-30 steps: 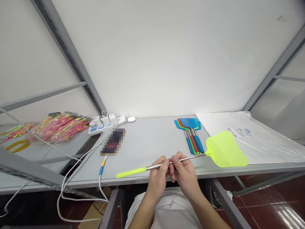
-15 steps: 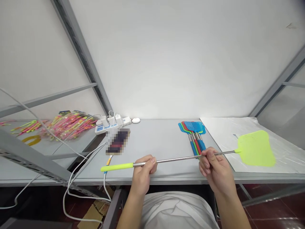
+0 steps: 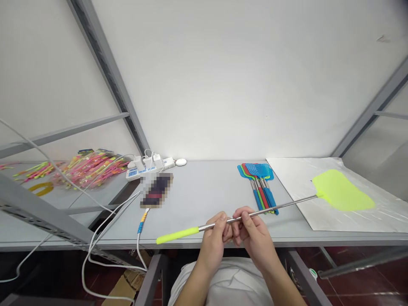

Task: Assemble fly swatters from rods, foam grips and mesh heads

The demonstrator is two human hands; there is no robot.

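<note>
A telescopic fly swatter (image 3: 288, 205) with a yellow-green head, a silver metal rod and a yellow-green grip lies across both my hands. My left hand (image 3: 214, 240) pinches the rod just past the grip. Close beside it, my right hand (image 3: 255, 231) grips the rod between thumb and fingers near its middle. The swatter slants, its grip low at the left and its head higher at the right, above a white sheet. Behind the rod, a pile of blue, red and green fly swatters (image 3: 259, 182) lies on the grey table (image 3: 204, 187).
A white wrapped sheet (image 3: 293, 187) covers the table's right side. At left are a pixelated dark object (image 3: 157, 191), a power strip (image 3: 149, 168) with plugs, and white cables (image 3: 92, 250). Bagged pink and yellow items (image 3: 92, 168) lie beyond the grey metal post (image 3: 108, 72).
My right hand has slid left along the rod and now sits next to my left hand. My left hand and the grip have shifted right, and the swatter slants more.
</note>
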